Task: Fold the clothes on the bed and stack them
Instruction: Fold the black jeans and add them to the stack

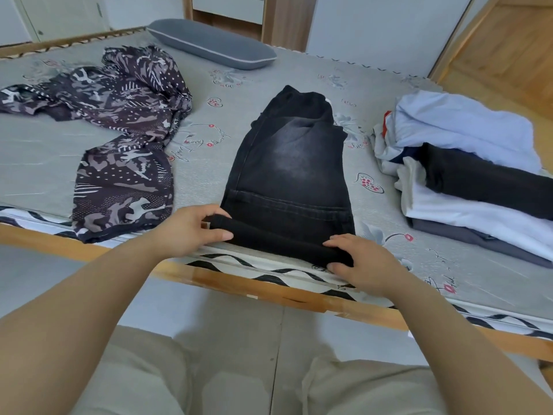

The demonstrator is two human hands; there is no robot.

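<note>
grey printed bedding covers the bed (269,85), which fills the upper two thirds of the frame, with a wooden rail along its near edge and a grey pillow (212,44) at upper centre. black jeans (288,172) lie flat in the middle of the frame, already narrowed lengthwise, with the near end turned up into a thick roll or fold at the bed's edge. the left hand (191,229) grips the left end of that roll, fingers curled over the top and thumb below; the right hand (362,260) grips the right end in the same way.

denim like this looks fairly heavy and stiff for cloth, so it should hold a crease and not slip, but a thick fold will tend to spring open unless pressed. holding both ends of the fold, as now, seems the right place, keeping the edge square as it goes over.

a patterned dark garment (119,139) lies crumpled and unfolded at the left. a stack of folded clothes (466,178) sits at the right, well apart from the jeans, white and dark pieces layered.
</note>
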